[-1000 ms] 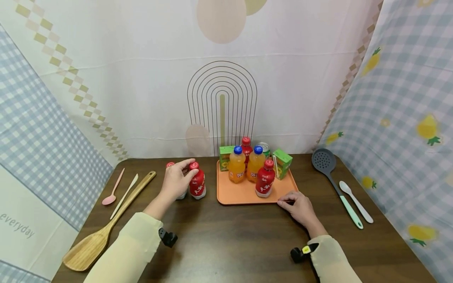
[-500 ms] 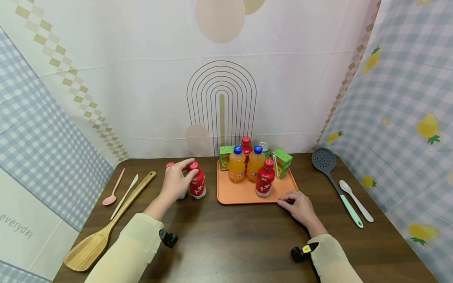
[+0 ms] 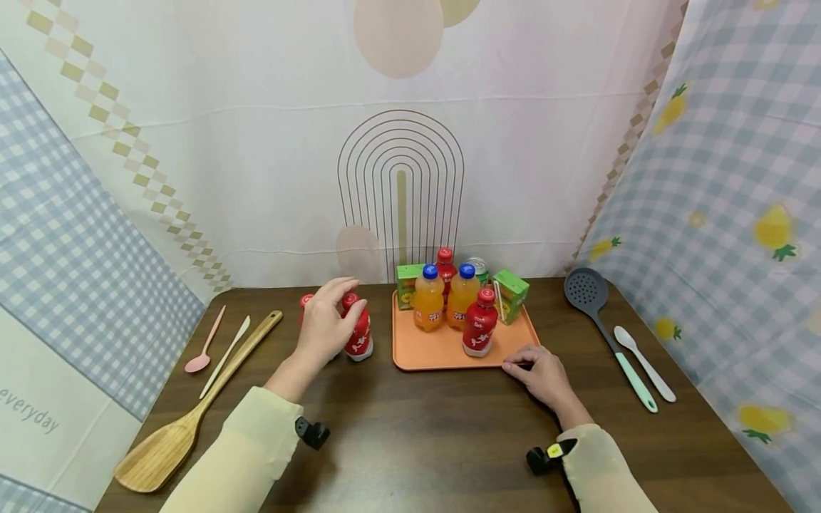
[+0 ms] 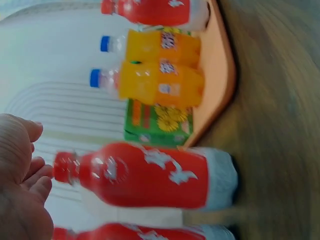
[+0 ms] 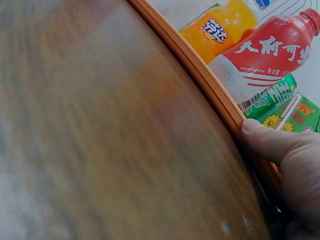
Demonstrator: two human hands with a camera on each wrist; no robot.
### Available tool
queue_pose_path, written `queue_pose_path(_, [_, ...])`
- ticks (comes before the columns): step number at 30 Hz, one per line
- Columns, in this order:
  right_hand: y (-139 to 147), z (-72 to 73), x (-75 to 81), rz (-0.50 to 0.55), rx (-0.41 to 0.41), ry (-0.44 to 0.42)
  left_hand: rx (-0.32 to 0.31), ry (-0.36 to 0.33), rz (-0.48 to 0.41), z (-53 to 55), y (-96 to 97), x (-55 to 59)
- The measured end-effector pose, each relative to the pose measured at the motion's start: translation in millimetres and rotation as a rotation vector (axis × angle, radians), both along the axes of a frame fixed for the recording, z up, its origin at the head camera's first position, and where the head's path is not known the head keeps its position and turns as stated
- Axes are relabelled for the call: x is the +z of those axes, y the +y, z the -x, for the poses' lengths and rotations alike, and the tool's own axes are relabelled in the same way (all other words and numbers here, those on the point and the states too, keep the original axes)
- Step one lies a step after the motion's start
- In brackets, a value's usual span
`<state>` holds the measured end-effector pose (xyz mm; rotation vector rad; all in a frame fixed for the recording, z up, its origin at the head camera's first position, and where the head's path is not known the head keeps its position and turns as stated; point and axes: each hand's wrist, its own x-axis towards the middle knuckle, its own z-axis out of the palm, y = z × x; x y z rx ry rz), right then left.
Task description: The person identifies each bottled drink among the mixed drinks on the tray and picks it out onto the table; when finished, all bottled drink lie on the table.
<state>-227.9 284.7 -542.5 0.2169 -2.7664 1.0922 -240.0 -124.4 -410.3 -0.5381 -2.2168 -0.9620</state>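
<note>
My left hand (image 3: 326, 324) is raised at the cap of a red bottle (image 3: 359, 338), its fingers loosely bent. In the left wrist view the fingertips are beside the cap of that upright red bottle (image 4: 150, 175), not wrapped round it. A second red bottle (image 4: 120, 232) stands close by, mostly behind the hand in the head view. My right hand (image 3: 544, 374) grips the front rim of the orange tray (image 3: 423, 360) near its right corner. The right wrist view shows the thumb (image 5: 260, 135) on the rim; the other fingers are mostly hidden.
The tray bears a red bottle (image 3: 479, 324) in front, two orange soda bottles (image 3: 429, 303), another red bottle, a green can (image 3: 477, 269) and green drink boxes (image 3: 512, 296). Left lie a wooden spatula (image 3: 160, 452), white knife and pink spoon; right, a skimmer (image 3: 586, 291) and white spoon.
My left hand has let go of the red bottle's cap, lifting slightly and moving a little right, fingers spreading. The bottle stays standing. The right hand and tray have not moved.
</note>
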Motion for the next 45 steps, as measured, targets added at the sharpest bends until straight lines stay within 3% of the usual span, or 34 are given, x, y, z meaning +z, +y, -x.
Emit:
queue_pose_path(3, [1.5, -0.1, 0.3, -0.002, -0.003, 0.006, -0.057, 0.088, -0.025, -0.1, 13.0, 5.1])
queue_pose_path(6, [2.5, -0.9, 0.2, -0.002, -0.005, 0.004, -0.108, 0.119, -0.033, -0.1, 28.5, 6.5])
queue_pose_path(13, [5.2, -2.7, -1.9, 0.005, -0.015, -0.012, -0.159, 0.042, -0.048, 0.8, 66.6, 0.7])
queue_pose_path(19, [7.6, -2.6, -1.4, 0.004, -0.020, -0.014, -0.198, -0.031, -0.127, 4.8, 94.0, -10.4])
queue_pose_path(27, [7.4, -3.2, 0.1, 0.002, -0.019, -0.019, -0.153, -0.106, -0.268, 17.8, 114.9, -25.7])
queue_pose_path(31, [6.9, -3.1, 1.5, 0.007, -0.022, -0.014, -0.144, -0.125, -0.333, 28.6, 122.7, -24.1])
queue_pose_path(36, [4.6, -2.8, 1.5, 0.014, -0.010, -0.012, -0.113, -0.139, -0.345, 42.4, 129.5, -19.2])
queue_pose_path(45, [-0.4, -1.9, 1.2, 0.018, -0.012, -0.007, -0.058, -0.265, -0.331, 63.1, 132.9, -13.6])
